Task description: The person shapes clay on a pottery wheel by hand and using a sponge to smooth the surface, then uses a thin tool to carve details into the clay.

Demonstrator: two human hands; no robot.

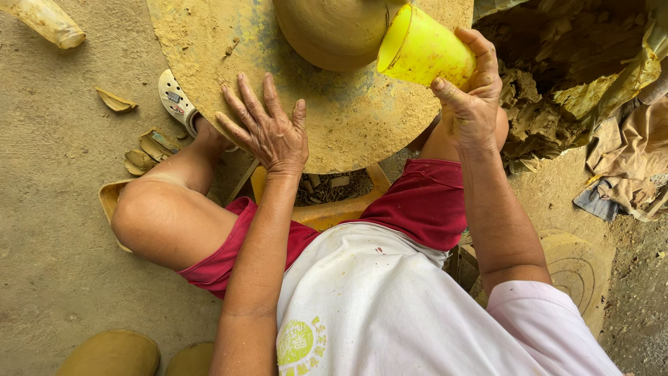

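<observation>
My left hand [268, 129] lies flat, fingers spread, on the round clay-smeared wheel board [209, 49]. A rounded clay form [327, 31] sits on the board at the top. My right hand [473, 97] grips a yellow plastic cup [421, 49], tipped on its side with its mouth toward the clay form and touching or nearly touching it. I sit with knees apart around the wheel, in red shorts and a white shirt.
A heap of wet clay [550, 97] under plastic sheeting lies at the right. Cloth rags [626, 167] are beside it. Clay shards [142, 153] litter the dirt floor at the left. A yellow stool frame [334, 209] shows under the board. Two clay mounds [115, 354] sit bottom left.
</observation>
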